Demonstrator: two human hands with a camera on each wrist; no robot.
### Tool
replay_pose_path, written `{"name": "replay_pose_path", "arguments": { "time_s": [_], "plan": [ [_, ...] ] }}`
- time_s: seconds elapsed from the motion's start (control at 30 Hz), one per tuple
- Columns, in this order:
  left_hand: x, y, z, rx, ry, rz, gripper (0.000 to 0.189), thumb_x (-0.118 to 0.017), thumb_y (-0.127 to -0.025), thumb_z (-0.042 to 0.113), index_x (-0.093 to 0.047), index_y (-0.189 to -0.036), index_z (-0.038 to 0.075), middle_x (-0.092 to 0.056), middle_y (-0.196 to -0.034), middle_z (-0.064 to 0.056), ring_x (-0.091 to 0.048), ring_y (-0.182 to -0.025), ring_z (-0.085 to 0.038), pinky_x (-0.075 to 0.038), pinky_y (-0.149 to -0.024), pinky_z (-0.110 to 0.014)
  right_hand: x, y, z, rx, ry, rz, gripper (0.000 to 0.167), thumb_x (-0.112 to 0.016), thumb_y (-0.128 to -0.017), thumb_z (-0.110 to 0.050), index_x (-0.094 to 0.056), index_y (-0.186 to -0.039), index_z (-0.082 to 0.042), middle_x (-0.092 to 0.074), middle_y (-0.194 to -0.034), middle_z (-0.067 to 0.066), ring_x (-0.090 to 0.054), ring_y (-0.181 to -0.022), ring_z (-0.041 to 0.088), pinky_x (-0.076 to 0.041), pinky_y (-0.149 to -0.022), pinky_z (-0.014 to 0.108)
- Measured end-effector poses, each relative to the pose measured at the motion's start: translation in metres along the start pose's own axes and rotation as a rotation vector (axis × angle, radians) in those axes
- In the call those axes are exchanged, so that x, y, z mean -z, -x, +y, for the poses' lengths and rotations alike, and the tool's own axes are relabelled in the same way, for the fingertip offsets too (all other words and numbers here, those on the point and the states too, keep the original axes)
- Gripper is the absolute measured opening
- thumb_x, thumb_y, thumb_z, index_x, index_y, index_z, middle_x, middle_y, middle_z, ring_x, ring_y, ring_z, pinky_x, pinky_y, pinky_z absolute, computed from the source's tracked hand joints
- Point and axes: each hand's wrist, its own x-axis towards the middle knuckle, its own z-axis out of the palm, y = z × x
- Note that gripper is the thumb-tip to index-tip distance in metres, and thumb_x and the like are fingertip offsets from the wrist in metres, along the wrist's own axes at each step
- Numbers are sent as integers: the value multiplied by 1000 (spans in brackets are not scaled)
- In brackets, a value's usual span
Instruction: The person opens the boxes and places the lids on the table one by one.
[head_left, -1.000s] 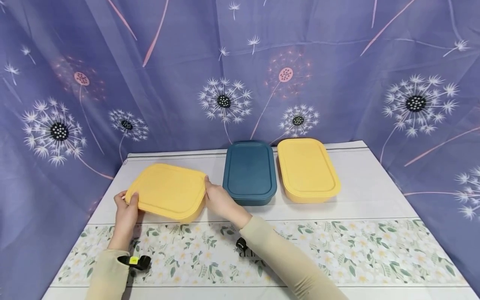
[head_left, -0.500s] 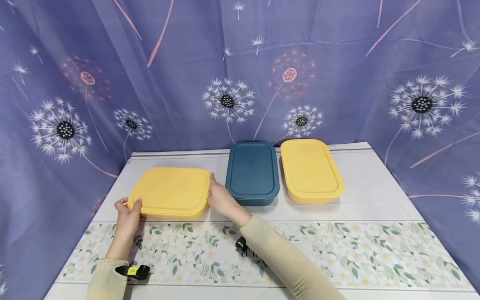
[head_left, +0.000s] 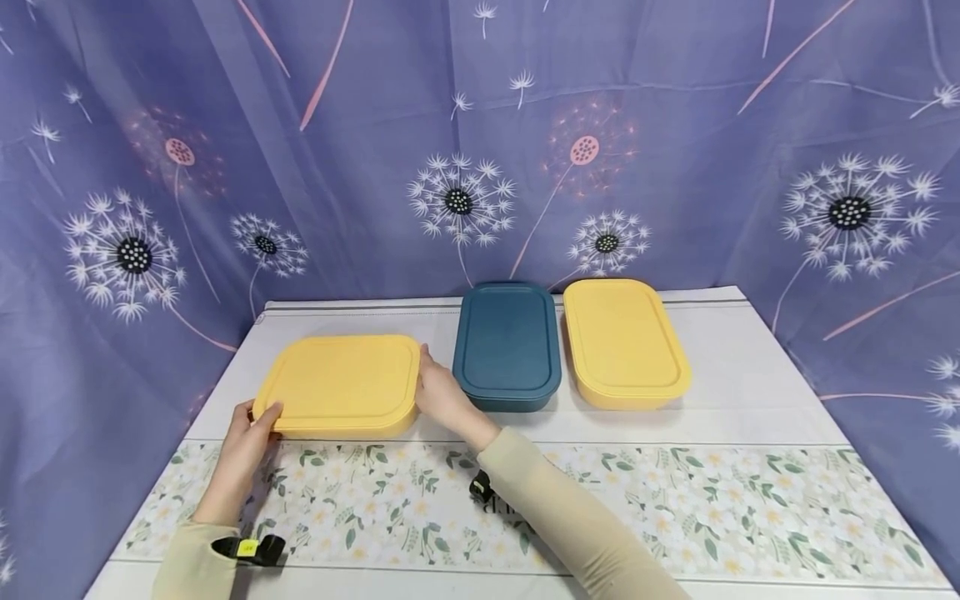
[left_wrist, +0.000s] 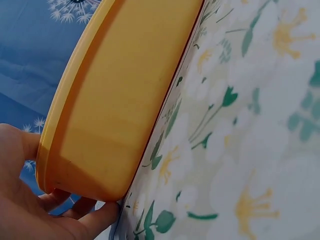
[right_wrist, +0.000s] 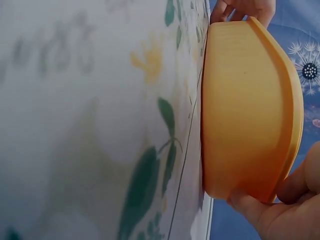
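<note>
A yellow lidded food container (head_left: 341, 383) sits on the left of the table, its long side roughly parallel to the table's back edge. My left hand (head_left: 243, 442) holds its near-left corner, thumb at the lid's edge. In the left wrist view the other fingers (left_wrist: 100, 217) reach down the end wall towards the tablecloth. At the opposite short end, my right hand (head_left: 450, 404) grips the container. Seen from the right wrist, a thumb (right_wrist: 247, 205) presses the wall low down, while a finger lies at the lid's rim. The lid looks flat and fitted all round.
Just right of my right hand stands a dark blue lidded container (head_left: 507, 342), its short side facing me. Beside it is another yellow lidded container (head_left: 626, 342). A floral band (head_left: 712, 508) crosses the white tablecloth in front. A purple dandelion-print curtain (head_left: 360, 167) hangs behind and at both sides.
The held yellow container has turned from a slant to straight, its near-right corner swinging away from me. My left hand has since shifted slightly left, wrist lower. Both hands stay on it.
</note>
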Motion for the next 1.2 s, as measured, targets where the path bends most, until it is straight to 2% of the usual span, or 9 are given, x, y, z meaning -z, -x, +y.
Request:
{"name": "replay_pose_path", "arguments": {
  "time_s": [0.2, 0.3, 0.37, 0.43, 0.57, 0.8, 0.93, 1.1, 1.2],
  "plan": [
    [0, 0, 1, 20, -2, 13, 73, -43, -107, 41, -14, -154, -6, -37, -136, -22, -50, -87, 7, -49, -78, -11, -2, 2, 1, -10, -35, 0, 62, -41, -110, -17, -10, -158, 7, -61, -91, 13, -49, -56, 17, -45, -53, 25],
    [-1, 0, 2, 34, 3, 16, 74, -43, -107, 42, -15, -155, -6, -38, -135, -22, -50, -87, 6, -50, -77, -12, 0, 5, 1, -21, -91, 13, 60, -40, -110, -18, -12, -159, 4, -61, -125, 20, -66, -97, 23, -52, -72, 27],
    [-2, -1, 3, 39, 0, 19, 74, -43, -106, 42, -15, -155, -6, -38, -136, -22, -51, -88, 5, -50, -77, -12, 2, 9, 2, -40, -139, 11, 58, -37, -110, -19, -13, -160, 1, -50, -146, 20, -61, -117, 30, -54, -82, 33],
    [-3, -1, 3, 40, -7, 21, 73, -43, -107, 42, -15, -155, -5, -38, -136, -22, -51, -88, 3, -50, -77, -13, 4, 12, 2, -62, -193, 7, 57, -34, -111, -22, -14, -160, -1, -35, -159, 15, -44, -139, 29, -50, -94, 36],
    [-3, -3, 4, 30, -9, 29, 73, -44, -106, 42, -17, -155, -6, -39, -133, -21, -51, -88, 2, -51, -77, -14, 10, 20, 2, -102, -285, -40, 57, -35, -110, -19, -14, -160, -2, -29, -162, 14, -33, -147, 27, -41, -112, 38],
    [-2, -2, 2, 38, -8, 53, 71, -45, -106, 40, -19, -153, -6, -40, -131, -20, -51, -84, 5, -50, -74, -12, 7, 28, 11, -54, -289, -176, 79, -64, -96, -10, -18, -161, -5, -39, -157, 12, -45, -139, 29, -44, -109, 42],
    [-2, -2, 2, 35, -9, 55, 71, -45, -106, 40, -20, -153, -7, -40, -130, -20, -50, -84, 5, -50, -74, -12, 4, 28, 14, -13, -279, -182, 89, -76, -89, -10, -23, -161, -9, -43, -153, 11, -45, -137, 31, -43, -109, 46],
    [-2, -2, 1, 40, -10, 53, 71, -45, -106, 41, -19, -153, -6, -40, -131, -20, -50, -85, 5, -50, -75, -11, 2, 29, 17, -45, -361, -191, 96, -80, -88, -12, -19, -161, -9, -30, -162, 10, -32, -147, 31, -32, -117, 47],
    [-1, -2, 0, 39, -7, 50, 72, -45, -106, 42, -19, -153, -5, -40, -132, -20, -50, -85, 6, -50, -76, -11, -1, 28, 19, -23, -380, -184, 93, -82, -86, -11, -25, -160, -10, -36, -158, 9, -32, -147, 28, -30, -119, 44]
  ]
}}
